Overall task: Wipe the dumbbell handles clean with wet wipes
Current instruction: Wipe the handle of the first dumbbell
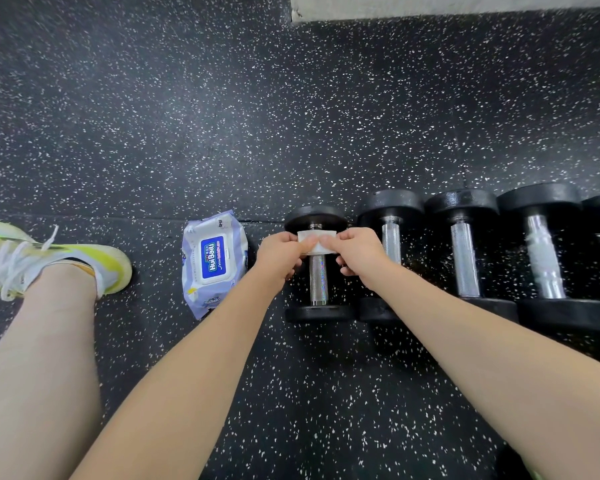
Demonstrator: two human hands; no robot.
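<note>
While both hands (317,252) pinch a wet wipe (316,241) over the leftmost dumbbell (316,265), a wipes pack (213,263) lies just left and four more dumbbells (465,254), seemingly, crowd right.

Black rubber floor matting (222,98) is flecked throughout with white specks. Round black end weights (315,218) are paired with a silver knurled metal handle (318,282). A white folded wet wipe (314,237) is shown. The pale lilac soft wipe packet (213,263) is marked by a blue label. A white laced sneaker (49,259) is streaked with neon yellow.
</note>
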